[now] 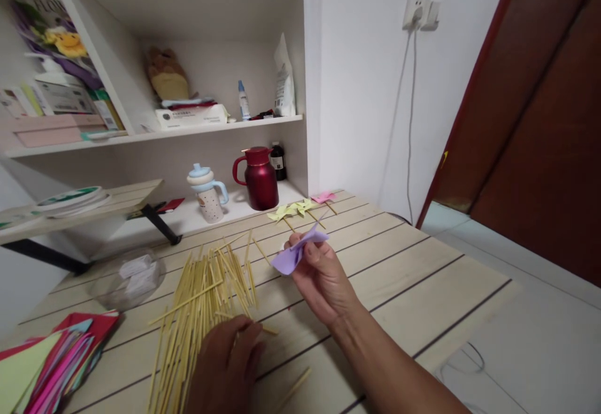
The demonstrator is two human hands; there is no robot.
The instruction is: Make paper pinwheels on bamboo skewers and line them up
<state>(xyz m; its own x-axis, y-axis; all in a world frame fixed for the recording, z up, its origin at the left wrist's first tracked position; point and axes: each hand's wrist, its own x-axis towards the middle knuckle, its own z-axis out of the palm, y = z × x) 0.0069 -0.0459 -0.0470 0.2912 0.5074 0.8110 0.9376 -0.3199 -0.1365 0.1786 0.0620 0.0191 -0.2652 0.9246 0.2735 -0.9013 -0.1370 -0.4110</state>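
One pinch matters most to me: thumb and fingers of the right hand [326,279] closed on a purple paper shape [295,253], held up over the tabletop [399,276]. I judge it nearly weightless, soft and quick to crease — best taken lightly at its folded middle, clear of the flaring edges. At seven o'clock from it, the left hand [230,364] curls over the near sticks; I can't tell whether its fingers grip any. Those thin yellow sticks [201,301], heaped around eight o'clock, look light, stiff and apt to roll — I'd take one near its end. At twelve lie yellow-green pinwheels [303,207]; at one o'clock, a pink pinwheel [323,197].
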